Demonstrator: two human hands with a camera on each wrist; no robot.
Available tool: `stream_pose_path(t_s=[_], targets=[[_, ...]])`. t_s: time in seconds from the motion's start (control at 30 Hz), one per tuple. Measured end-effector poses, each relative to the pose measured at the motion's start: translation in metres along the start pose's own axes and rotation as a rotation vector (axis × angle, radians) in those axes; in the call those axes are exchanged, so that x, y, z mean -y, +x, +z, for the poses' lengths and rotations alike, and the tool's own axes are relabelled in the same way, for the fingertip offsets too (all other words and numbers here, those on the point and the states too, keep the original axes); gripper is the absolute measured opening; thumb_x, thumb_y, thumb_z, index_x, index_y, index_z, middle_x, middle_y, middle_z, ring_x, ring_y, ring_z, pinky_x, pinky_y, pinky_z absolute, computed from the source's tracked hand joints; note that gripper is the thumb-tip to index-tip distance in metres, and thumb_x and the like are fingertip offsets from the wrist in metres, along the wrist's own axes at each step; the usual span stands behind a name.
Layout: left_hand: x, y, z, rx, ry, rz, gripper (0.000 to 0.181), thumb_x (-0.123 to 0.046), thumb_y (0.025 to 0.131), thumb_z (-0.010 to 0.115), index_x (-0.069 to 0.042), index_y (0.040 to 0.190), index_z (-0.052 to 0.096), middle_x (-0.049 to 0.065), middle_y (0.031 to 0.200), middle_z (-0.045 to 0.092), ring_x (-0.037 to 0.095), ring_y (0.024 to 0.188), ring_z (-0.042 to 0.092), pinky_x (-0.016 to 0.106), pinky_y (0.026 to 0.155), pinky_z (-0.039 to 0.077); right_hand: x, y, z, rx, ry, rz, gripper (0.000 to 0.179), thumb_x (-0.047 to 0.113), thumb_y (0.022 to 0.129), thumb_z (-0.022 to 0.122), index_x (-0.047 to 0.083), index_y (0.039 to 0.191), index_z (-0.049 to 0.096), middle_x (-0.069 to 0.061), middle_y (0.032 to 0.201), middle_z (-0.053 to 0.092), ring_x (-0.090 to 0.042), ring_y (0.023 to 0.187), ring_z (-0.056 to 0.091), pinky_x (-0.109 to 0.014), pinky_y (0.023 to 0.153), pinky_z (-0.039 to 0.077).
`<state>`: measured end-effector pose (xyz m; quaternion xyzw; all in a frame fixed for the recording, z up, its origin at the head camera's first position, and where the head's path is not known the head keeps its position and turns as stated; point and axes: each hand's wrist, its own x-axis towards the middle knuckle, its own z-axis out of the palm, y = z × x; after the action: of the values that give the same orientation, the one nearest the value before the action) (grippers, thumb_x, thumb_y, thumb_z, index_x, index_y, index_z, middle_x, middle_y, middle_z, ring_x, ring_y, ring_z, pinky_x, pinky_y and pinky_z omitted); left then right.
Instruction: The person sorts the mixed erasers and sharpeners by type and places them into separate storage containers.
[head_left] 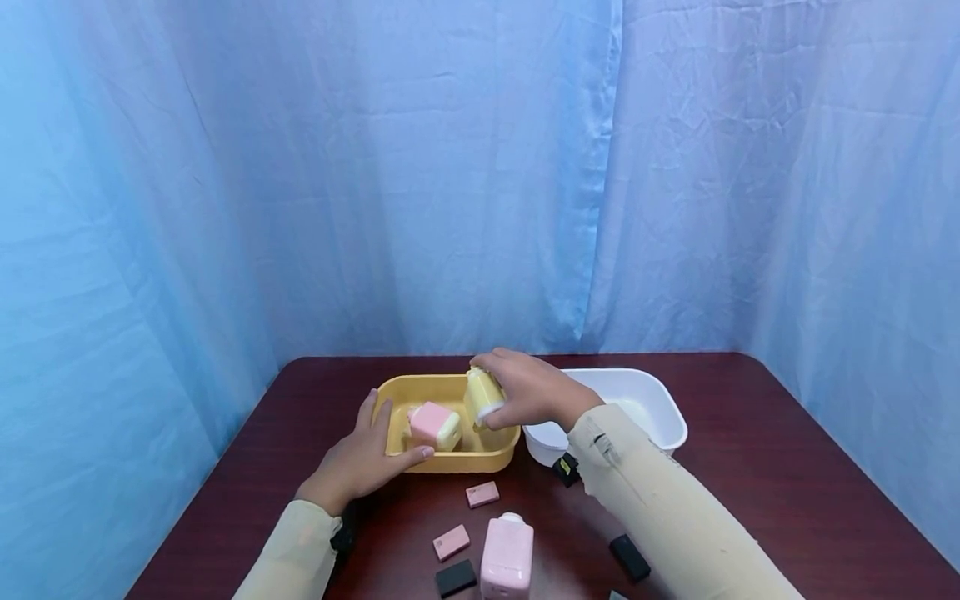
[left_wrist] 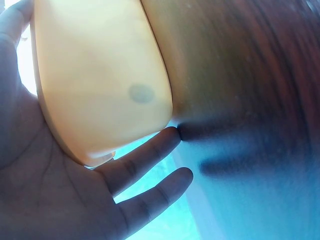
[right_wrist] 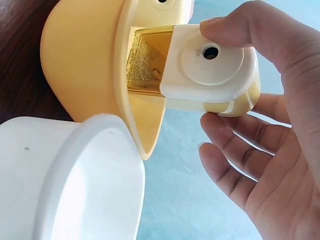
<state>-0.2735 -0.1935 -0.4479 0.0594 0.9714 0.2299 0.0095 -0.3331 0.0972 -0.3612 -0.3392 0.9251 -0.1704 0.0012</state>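
Note:
My right hand (head_left: 536, 387) holds a yellow and white pencil sharpener (head_left: 483, 396) at the right end of a yellow basin (head_left: 457, 464). In the right wrist view, the thumb is on the sharpener's white face (right_wrist: 225, 75), beside its round pencil hole, with fingers round the far side. Shavings show through its clear yellow drawer (right_wrist: 147, 60). A pink and cream sharpener (head_left: 431, 423) lies inside the basin. At the basin's left end, my left hand (head_left: 363, 458) touches the rim with fingers spread, and in the left wrist view two straight fingers (left_wrist: 150, 155) extend past the basin wall (left_wrist: 100, 60).
A white basin (head_left: 660, 396) stands right beside the yellow one, partly behind my right forearm. Nearer me are a pink sharpener (head_left: 507, 554), small pink blocks (head_left: 452, 543) and black blocks (head_left: 456, 578). Another black block (head_left: 630, 557) lies by the right sleeve. Blue curtains (head_left: 480, 167) hang behind the table.

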Motion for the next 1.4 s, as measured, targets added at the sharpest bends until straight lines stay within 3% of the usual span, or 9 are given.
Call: stream_pose_path(t_s=[0.33, 0.93, 1.4], targets=[[-0.001, 0.001, -0.001, -0.003, 0.009, -0.009, 0.128, -0.091, 0.077, 0.056, -0.009, 0.166, 0.015, 0.012, 0.174, -0.001, 0.038, 0.119, 0.064, 0.055, 0.089, 0.056, -0.003, 0.007, 0.008, 0.006, -0.012, -0.006, 0.081, 0.043, 0.075, 0.085, 0.017, 0.146, 0.055, 0.006, 0.117, 0.059, -0.012, 0.097, 0.056, -0.031, 0.079, 0.052], [-0.001, 0.001, -0.001, -0.006, 0.000, -0.012, 0.129, -0.092, 0.076, 0.057, -0.009, 0.166, 0.017, 0.012, 0.174, 0.001, 0.038, 0.121, 0.063, 0.057, 0.091, 0.056, -0.014, 0.015, 0.027, 0.009, -0.051, -0.017, 0.086, 0.044, 0.075, 0.082, 0.015, 0.150, 0.052, 0.005, 0.126, 0.060, -0.012, 0.104, 0.055, -0.033, 0.092, 0.049], [-0.001, 0.002, -0.001, 0.002, 0.006, -0.015, 0.129, -0.092, 0.076, 0.056, -0.009, 0.166, 0.016, 0.011, 0.174, -0.001, 0.039, 0.121, 0.062, 0.057, 0.092, 0.055, -0.013, 0.018, 0.034, 0.031, -0.012, -0.004, 0.085, 0.040, 0.077, 0.083, 0.014, 0.151, 0.050, 0.001, 0.128, 0.060, -0.014, 0.104, 0.056, -0.035, 0.091, 0.051]])
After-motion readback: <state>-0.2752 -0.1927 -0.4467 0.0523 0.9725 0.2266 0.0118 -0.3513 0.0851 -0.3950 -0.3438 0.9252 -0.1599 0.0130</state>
